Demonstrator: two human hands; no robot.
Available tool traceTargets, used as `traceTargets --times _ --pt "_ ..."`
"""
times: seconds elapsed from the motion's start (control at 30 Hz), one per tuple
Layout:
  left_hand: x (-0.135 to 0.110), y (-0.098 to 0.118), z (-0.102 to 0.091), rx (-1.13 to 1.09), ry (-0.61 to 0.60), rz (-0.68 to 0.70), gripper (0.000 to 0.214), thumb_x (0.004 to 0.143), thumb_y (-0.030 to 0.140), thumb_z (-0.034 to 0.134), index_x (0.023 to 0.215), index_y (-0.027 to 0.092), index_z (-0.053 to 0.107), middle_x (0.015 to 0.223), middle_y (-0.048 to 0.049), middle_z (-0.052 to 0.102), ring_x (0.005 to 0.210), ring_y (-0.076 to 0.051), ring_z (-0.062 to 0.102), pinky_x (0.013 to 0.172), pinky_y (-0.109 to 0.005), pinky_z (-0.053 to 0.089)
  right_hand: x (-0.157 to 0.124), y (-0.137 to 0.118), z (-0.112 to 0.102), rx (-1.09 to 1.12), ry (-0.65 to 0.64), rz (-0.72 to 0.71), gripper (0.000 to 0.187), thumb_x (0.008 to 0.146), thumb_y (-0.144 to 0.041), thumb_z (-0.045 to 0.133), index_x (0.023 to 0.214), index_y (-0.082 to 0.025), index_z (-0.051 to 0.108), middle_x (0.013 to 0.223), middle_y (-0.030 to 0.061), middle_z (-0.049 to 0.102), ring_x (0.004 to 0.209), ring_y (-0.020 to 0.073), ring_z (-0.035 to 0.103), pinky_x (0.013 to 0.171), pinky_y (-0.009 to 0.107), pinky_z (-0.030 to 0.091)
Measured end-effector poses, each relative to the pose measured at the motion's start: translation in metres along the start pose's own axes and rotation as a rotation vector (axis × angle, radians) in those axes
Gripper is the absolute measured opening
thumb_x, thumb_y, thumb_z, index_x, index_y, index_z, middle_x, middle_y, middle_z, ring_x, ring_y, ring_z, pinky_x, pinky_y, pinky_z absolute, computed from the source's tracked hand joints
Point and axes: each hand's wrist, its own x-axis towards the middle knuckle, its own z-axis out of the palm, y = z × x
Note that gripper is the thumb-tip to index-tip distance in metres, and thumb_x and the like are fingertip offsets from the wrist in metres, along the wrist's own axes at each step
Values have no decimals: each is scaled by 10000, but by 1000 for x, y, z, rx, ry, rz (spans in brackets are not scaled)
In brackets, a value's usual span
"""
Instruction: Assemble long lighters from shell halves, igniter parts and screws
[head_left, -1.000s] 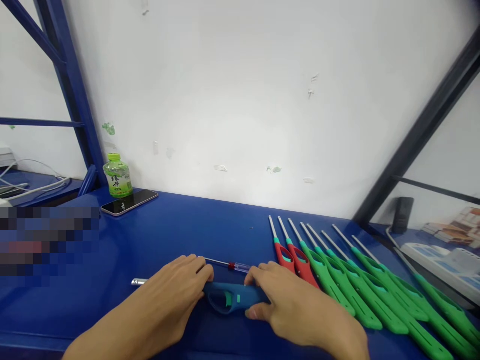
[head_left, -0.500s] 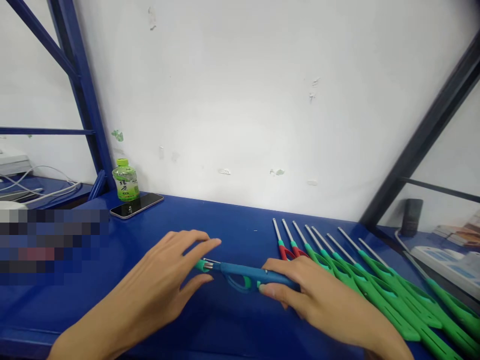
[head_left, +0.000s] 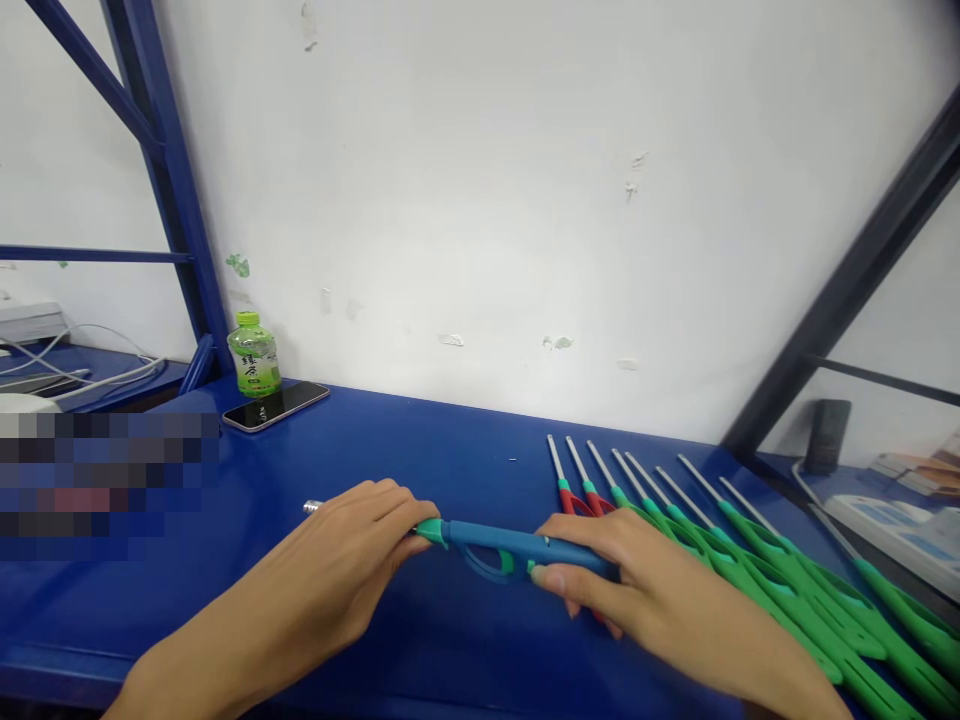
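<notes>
A long-reach lighter with a blue body [head_left: 491, 541] is held level above the table. My right hand [head_left: 626, 575] is closed around its rear end, with the thumb beside a small green button. My left hand [head_left: 367, 545] pinches the teal collar [head_left: 430, 530] of the metal nozzle tube at the lighter's front. The tube's silver tip [head_left: 311, 507] sticks out beyond the left hand, and its middle is hidden under the fingers. Collar and blue body meet end to end; whether they are fully joined I cannot tell.
Several green lighters [head_left: 772, 570] and two red ones [head_left: 576, 502] lie in a slanted row at the right. A green-capped bottle [head_left: 255, 355] and a phone [head_left: 277, 407] are at the back left of the blue table [head_left: 420, 430]. Behind stands a white wall.
My left hand has moved right and closed on the collar, bringing it against the blue body. The gap with bare inner parts is covered. The right hand shifted slightly right.
</notes>
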Motion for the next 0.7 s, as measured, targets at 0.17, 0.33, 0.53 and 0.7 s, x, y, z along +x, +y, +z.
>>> traceTargets --times 0.17,0.33,0.53,0.7 --pt "9 6 0 -3 121 88 256 1180 265 390 1254 232 632 1026 -19 733 906 -200 667 857 -332 516 -1 2 -2 80 -29 7 389 1085 -527 571 837 -255 699 734 -44 705 687 146 646 691 267 452" --pt "15 8 0 35 202 168 252 1177 212 367 1176 207 619 957 -32 739 782 -194 638 724 -337 484 5 1 -1 265 -122 39 401 1075 -527 578 841 -218 683 759 -38 717 502 87 564 521 220 426" --pt "14 7 -1 133 287 184 232 1136 114 403 1191 196 614 952 -36 750 778 -196 653 713 -345 475 14 -1 4 404 -140 48 413 1032 -510 652 763 -196 652 622 -44 647 409 55 468 415 166 361" --pt "14 11 -1 127 331 195 237 1084 39 458 1214 169 608 923 -36 737 753 -187 633 688 -343 454 15 4 5 541 -182 40 454 1005 -564 674 753 -186 654 531 -59 584 341 42 374 333 163 251"
